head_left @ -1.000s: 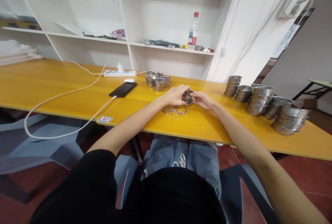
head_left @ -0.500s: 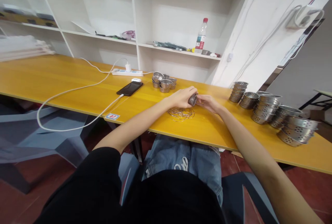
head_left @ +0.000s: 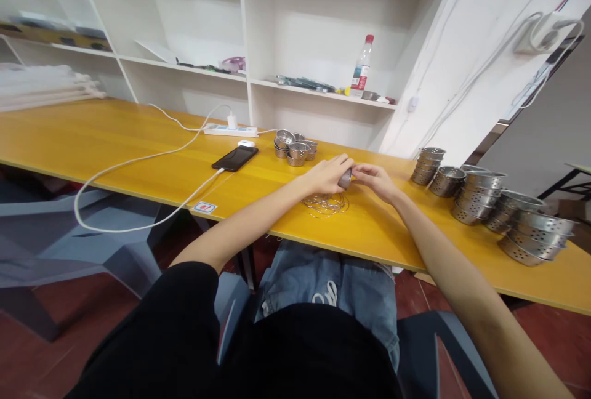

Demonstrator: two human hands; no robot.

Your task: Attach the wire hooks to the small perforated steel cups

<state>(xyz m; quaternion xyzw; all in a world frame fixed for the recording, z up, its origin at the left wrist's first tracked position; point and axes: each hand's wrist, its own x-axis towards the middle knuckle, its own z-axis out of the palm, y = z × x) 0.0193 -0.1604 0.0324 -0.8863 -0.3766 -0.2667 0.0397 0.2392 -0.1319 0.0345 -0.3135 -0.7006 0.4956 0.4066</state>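
My left hand (head_left: 330, 174) is wrapped round a small metal cup (head_left: 345, 179), tilted on its side just above the table. At the cup's right edge, the fingertips of my right hand (head_left: 373, 178) are pressed together; whatever they pinch is too small to make out. A loose coil of thin metal wire (head_left: 325, 205) lies on the yellow table (head_left: 295, 226) below my left hand. Beyond that hand, several small perforated metal cups (head_left: 299, 151) stand in a cluster, some stacked.
To the right are stacks of larger perforated metal cups (head_left: 480, 196). A black phone (head_left: 235, 157) with a white cable (head_left: 124, 159) lies left, near a power strip (head_left: 231, 131). White shelves (head_left: 323, 94) behind hold a plastic bottle (head_left: 360, 69). The table's front edge is close to my lap.
The whole view has shifted slightly. My left hand keeps its hold on the cup, and my right fingers have moved a little at its edge.
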